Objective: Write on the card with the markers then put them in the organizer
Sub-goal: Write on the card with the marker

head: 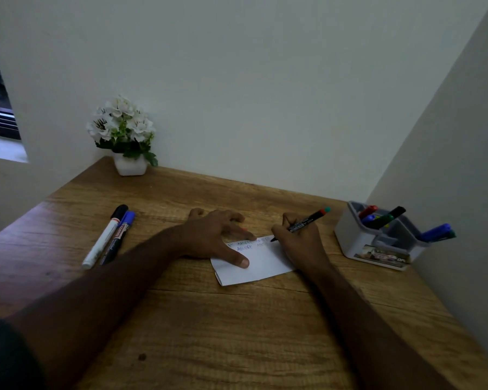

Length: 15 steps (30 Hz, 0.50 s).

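Note:
A white card (261, 266) with two lines of handwriting lies on the wooden desk (237, 333). My left hand (214, 235) lies flat on the card's left part, thumb and a finger pressing it down. My right hand (299, 240) grips a black marker with a green end (307, 220), its tip touching the card's top edge. At the far right stands a grey organizer (383, 240) holding several markers, red, blue, green and black. Two more markers lie side by side at the left: a white one with a black cap (104, 237) and a blue-capped one (117, 239).
A white pot of white flowers (124, 136) stands at the desk's back left corner. Walls close the desk at the back and on the right, right behind the organizer. A small dark spot (142, 356) marks the near desk surface.

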{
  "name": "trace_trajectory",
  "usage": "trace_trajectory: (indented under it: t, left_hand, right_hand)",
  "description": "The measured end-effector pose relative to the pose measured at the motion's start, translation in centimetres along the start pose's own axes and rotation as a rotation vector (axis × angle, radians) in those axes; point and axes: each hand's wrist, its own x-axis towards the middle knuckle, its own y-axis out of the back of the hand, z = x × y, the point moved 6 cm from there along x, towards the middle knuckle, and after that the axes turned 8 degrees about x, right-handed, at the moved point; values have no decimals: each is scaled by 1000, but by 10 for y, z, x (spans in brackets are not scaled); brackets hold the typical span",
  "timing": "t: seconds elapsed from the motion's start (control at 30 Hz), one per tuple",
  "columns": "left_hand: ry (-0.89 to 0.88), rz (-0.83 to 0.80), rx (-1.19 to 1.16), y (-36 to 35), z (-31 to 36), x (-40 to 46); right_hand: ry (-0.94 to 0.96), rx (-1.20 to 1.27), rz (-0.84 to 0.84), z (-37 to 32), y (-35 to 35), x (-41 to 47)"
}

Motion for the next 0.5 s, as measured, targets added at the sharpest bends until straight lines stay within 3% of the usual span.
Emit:
trace_trajectory:
  t: [0.23, 0.33, 0.5]
  left_hand:
    - [-6, 5, 0, 0, -1, 0]
    - [-4, -4, 1, 0, 0, 1]
    - [-12, 2, 15, 0, 0, 0]
  right_hand:
    - [-58, 82, -65, -3, 3, -1]
    - [-51, -10, -123, -3, 3, -1]
    - [-50, -29, -42, 1, 5, 1]
